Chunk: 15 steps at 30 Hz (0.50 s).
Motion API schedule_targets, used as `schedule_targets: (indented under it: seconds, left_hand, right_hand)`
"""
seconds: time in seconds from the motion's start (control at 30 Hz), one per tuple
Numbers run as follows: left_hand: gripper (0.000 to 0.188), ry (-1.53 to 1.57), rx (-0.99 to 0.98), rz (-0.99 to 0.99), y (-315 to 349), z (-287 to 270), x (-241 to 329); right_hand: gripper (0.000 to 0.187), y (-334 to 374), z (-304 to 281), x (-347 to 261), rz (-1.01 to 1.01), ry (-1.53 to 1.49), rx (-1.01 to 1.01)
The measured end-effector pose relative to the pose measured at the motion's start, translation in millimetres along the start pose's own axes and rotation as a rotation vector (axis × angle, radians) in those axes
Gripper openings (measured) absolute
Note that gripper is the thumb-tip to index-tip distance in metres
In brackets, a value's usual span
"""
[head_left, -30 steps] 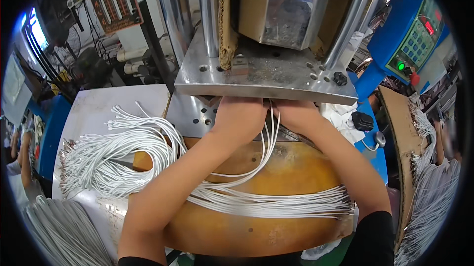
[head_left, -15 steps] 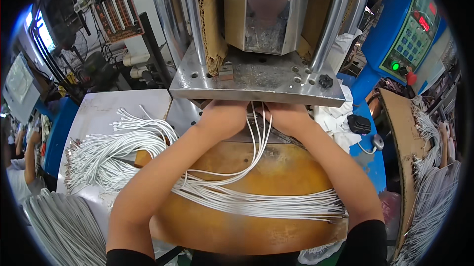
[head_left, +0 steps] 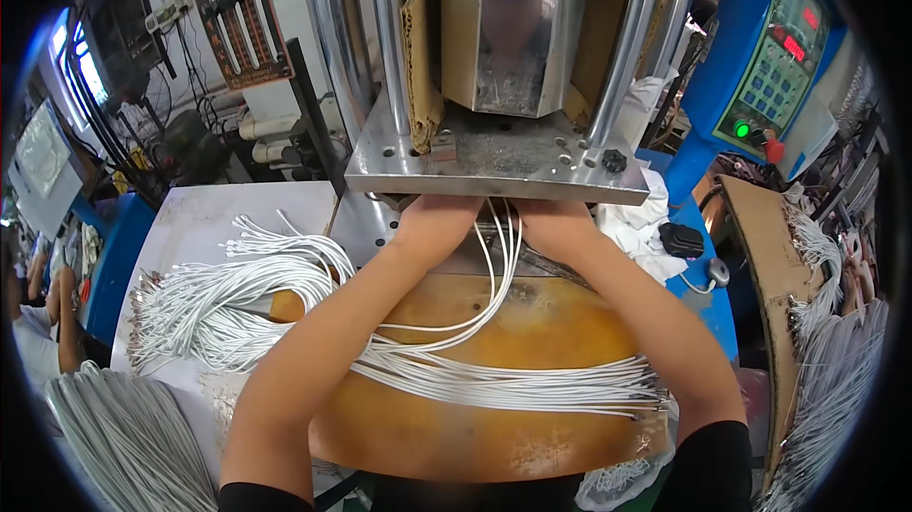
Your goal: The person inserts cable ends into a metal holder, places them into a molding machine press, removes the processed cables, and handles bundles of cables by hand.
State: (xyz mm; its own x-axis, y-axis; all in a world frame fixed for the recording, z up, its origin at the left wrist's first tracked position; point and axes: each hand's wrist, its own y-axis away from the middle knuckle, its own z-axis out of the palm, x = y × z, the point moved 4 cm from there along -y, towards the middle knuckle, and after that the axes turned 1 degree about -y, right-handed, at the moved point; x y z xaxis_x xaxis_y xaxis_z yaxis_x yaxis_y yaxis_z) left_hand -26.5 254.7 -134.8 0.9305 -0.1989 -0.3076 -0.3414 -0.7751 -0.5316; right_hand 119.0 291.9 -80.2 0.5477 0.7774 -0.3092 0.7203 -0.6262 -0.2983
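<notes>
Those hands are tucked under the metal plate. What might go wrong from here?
Pinching: the left hand and right hand are partly hidden beneath the plate, so they could be hurt if it came down.
Dragging: the left forearm crosses over the cables, so it might pull some out of line.
Tangling: the pile at left lies looped and overlapping, so strands may knot.

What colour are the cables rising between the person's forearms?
The cables are white, seen best in the head view.
</notes>
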Motion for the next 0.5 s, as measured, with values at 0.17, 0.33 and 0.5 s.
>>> schedule_targets:
  seconds: [0.17,0.33,0.5]
  left_hand:
    - [0.040,0.016,-0.281,-0.154,4,-11,0]
    - [0.037,-0.277,-0.253,-0.019,-3,-35,5]
    - [0.040,0.150,-0.312,-0.216,21,-45,11]
  right_hand:
    - [0.029,11,-5,-12,-0.092,0.311,-0.042]
    - [0.029,11,10,9,-0.212,0.392,0.182]
    - [0.037,41,5,20,-0.186,0.415,0.135]
